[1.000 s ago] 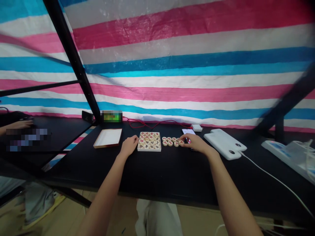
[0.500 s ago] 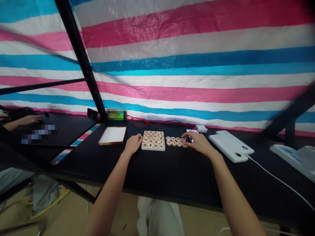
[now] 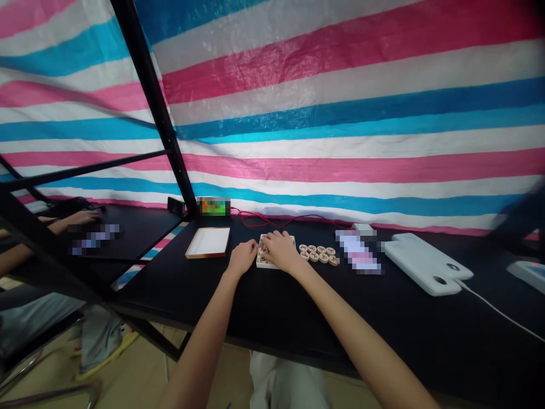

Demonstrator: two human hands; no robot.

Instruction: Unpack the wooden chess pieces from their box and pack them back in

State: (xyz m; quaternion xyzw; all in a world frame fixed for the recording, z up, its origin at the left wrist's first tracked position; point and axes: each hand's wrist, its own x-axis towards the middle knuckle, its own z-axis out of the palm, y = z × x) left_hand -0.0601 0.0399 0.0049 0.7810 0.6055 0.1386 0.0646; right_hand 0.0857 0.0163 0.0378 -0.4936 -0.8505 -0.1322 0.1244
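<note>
A white box [image 3: 269, 266] of round Chinese chess pieces [image 3: 263, 259] lies in front of me on the black table. My right hand [image 3: 280, 250] reaches over it, hiding most of the pieces, with fingers bent down onto a piece near the box's left side. At the box's left edge rests my left hand [image 3: 242, 257], its fingers curled closed; what they hold, if anything, is hidden. To the right of the box, several loose chess pieces [image 3: 314, 257] with red characters stand in two short rows.
The box's lid [image 3: 208, 242] lies upturned at left. Behind are a small screen [image 3: 213, 207] and a red cable [image 3: 251, 215]. At right lie a blurred-out phone [image 3: 358, 251] and a white device [image 3: 428, 264] with a cord. A co-worker's hand [image 3: 83, 218] shows far left.
My right hand has moved left, from the loose rows to the box. My left hand stays by the box's left edge. The view has shifted slightly left.
</note>
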